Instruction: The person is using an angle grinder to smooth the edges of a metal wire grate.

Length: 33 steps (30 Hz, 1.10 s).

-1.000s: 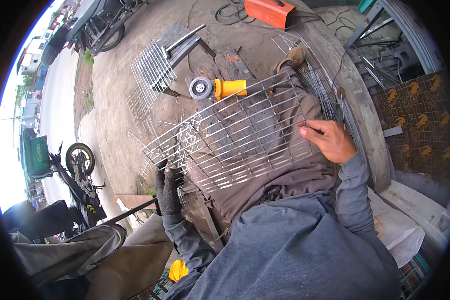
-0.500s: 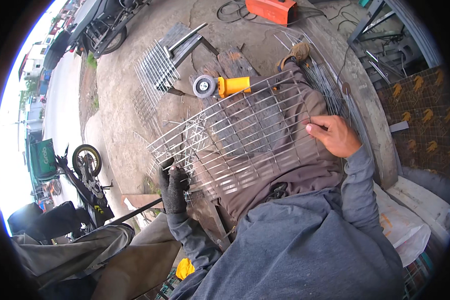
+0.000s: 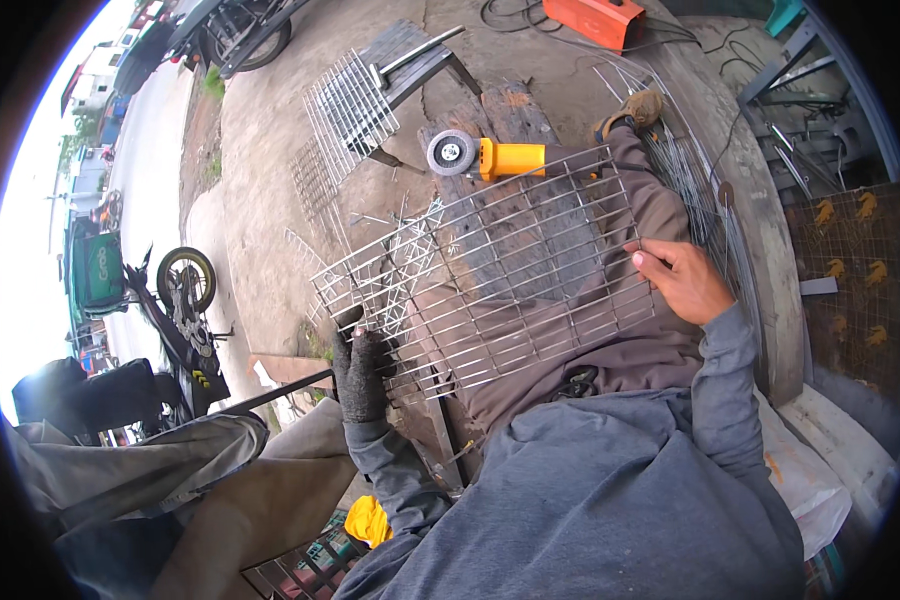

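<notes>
A: Where does the wire grid [image 3: 515,268] lie?

B: We find it at the centre of our dial, held over the lap [image 3: 620,350] and the wooden board [image 3: 515,112]; whether its near edge rests on the lap, we cannot tell.

A: And the hands?

B: At 8 o'clock, the gloved left hand [image 3: 362,370] is closed on the grid's edge, its fingers partly hidden. At 3 o'clock, the bare right hand [image 3: 690,282] pinches the end wire between thumb and forefinger.

A: How do we handle it well?

B: In our judgement, we should support both ends evenly so the grid does not twist, and guard the bare fingers against sharp wire ends.

A: What surrounds it?

B: At 10 o'clock, loose wire pieces [image 3: 410,245], which could snag it; at 12, the yellow grinder [image 3: 515,158], which we should avoid knocking; farther out, at 11, a low table [image 3: 395,42] bearing another grid [image 3: 335,110].
</notes>
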{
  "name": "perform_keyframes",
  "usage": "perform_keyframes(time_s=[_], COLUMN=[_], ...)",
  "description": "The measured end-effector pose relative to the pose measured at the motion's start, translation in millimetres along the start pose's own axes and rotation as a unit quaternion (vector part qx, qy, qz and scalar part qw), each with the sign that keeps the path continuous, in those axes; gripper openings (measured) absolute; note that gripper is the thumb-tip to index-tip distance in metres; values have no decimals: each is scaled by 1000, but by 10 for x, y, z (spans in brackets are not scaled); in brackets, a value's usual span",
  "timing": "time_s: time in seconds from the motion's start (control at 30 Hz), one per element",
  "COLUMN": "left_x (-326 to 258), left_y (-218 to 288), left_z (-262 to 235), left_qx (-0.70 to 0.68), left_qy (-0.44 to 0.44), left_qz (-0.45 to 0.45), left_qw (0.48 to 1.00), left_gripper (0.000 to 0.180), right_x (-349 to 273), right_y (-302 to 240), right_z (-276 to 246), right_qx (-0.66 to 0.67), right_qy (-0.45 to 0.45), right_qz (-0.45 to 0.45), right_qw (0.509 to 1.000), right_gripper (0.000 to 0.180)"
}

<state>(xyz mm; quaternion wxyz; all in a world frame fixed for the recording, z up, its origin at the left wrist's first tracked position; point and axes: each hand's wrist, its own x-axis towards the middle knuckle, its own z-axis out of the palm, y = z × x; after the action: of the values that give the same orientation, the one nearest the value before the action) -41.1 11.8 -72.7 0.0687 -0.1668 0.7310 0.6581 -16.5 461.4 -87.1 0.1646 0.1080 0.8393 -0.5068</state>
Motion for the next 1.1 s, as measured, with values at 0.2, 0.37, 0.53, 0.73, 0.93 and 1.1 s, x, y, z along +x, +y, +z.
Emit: perform_keyframes(time_s=[0.2, 0.37, 0.53, 0.73, 0.93, 1.1], left_x=[12, -32, -293, -534, -671, -483], left_y=[136, 298, 529, 336, 400, 76], left_z=[39, -308, -386, -717, -882, -1004], left_qx=[-31, -100, 51, 28, -25, 3], left_qy=[-3, 4, 98, 167, 176, 281], left_qz=[35, 39, 52, 36, 12, -23], left_qw=[999, 994, 992, 985, 984, 959], left_gripper=[36, 31, 33, 35, 37, 48], right_x=[46, 455, 1361, 2265, 2408, 2310], right_y=[-57, 244, 72, -37, 97, -177], right_z=[39, 116, 292, 965, 1038, 854], right_qx=[3, -33, -204, -407, -452, -388], right_qy=[21, -53, 153, 31, 54, -9], right_qz=[18, -89, -198, -100, -126, -43], right_qw=[1000, 994, 947, 907, 881, 920], right_gripper=[35, 32, 41, 75, 72, 70])
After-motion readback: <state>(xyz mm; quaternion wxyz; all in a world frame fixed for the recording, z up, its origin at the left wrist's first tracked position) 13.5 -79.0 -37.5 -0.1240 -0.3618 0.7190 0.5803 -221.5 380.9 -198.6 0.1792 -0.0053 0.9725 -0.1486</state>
